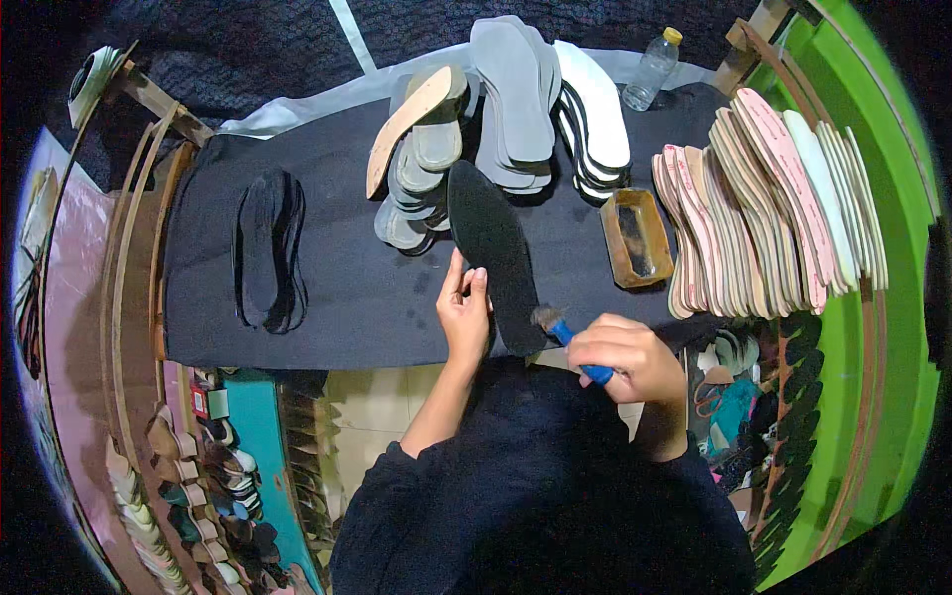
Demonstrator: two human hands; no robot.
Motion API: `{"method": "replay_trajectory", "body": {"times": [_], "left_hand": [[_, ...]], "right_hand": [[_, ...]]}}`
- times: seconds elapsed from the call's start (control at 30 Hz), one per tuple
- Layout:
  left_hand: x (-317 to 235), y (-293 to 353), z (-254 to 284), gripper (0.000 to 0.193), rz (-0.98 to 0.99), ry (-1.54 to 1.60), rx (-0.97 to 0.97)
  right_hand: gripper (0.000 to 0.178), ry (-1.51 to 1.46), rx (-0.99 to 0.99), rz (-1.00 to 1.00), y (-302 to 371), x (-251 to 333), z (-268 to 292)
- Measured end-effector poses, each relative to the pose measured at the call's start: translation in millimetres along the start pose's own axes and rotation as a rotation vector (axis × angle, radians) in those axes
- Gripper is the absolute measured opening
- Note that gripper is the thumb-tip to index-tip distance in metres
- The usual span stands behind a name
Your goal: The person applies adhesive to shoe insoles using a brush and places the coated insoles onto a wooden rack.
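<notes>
A black insole (493, 248) stands tilted near the front edge of the table, its pointed end toward the far side. My left hand (464, 312) pinches its left edge between thumb and fingers. In my right hand (627, 359) is a brush (563, 333) with a blue handle, the fingers wrapped round it. Its bristles touch or nearly touch the insole's lower right edge. To the right of the insole sits a small open tub (637, 238), yellowish brown, with a dark patch inside that I cannot make out.
Black insoles (268, 250) lie stacked at the left. Behind my left hand are grey and tan insoles (415, 159), grey sheets (514, 89) and white ones (595, 104). A long row of pink and beige insoles (759, 213) fills the right. A clear bottle (653, 71) stands at the back.
</notes>
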State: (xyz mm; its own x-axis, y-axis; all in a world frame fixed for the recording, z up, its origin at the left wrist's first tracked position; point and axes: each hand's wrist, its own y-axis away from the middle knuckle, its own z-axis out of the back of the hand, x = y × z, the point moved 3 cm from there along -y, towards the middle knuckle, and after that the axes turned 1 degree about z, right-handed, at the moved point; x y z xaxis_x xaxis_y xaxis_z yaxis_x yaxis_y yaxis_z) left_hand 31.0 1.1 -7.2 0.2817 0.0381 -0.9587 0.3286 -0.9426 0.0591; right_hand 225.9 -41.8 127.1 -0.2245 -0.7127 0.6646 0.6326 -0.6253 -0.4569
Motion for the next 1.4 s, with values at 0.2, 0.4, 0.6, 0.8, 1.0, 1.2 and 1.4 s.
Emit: {"method": "replay_trajectory", "body": {"times": [0.2, 0.4, 0.6, 0.8, 1.0, 1.2, 1.4], "left_hand": [[-2, -1, 0, 0.051, -0.007, -0.006, 0.018], [-1, 1, 1, 0.050, 0.001, -0.020, -0.001], [1, 0, 1, 0.051, 0.005, -0.004, 0.011], [1, -3, 2, 0.052, -0.018, 0.047, 0.078], [3, -2, 4, 0.053, -0.025, 0.070, 0.081], [1, -2, 4, 0.053, 0.026, 0.102, 0.087], [-1, -3, 5, 0.058, 0.050, 0.240, 0.121]], "right_hand": [[0.028, -0.090, 0.047, -0.060, 6, 0, 1], [0.025, -0.041, -0.097, -0.071, -1, -6, -1], [0.024, -0.120, 0.031, -0.105, 9, -7, 5], [0.028, 0.069, -0.203, -0.016, -6, -3, 11], [0.028, 0.224, -0.280, 0.052, -24, -6, 1], [0.026, 0.127, -0.157, 0.104, -9, 4, 0], [0.024, 0.181, -0.421, 0.118, -15, 4, 12]]}}
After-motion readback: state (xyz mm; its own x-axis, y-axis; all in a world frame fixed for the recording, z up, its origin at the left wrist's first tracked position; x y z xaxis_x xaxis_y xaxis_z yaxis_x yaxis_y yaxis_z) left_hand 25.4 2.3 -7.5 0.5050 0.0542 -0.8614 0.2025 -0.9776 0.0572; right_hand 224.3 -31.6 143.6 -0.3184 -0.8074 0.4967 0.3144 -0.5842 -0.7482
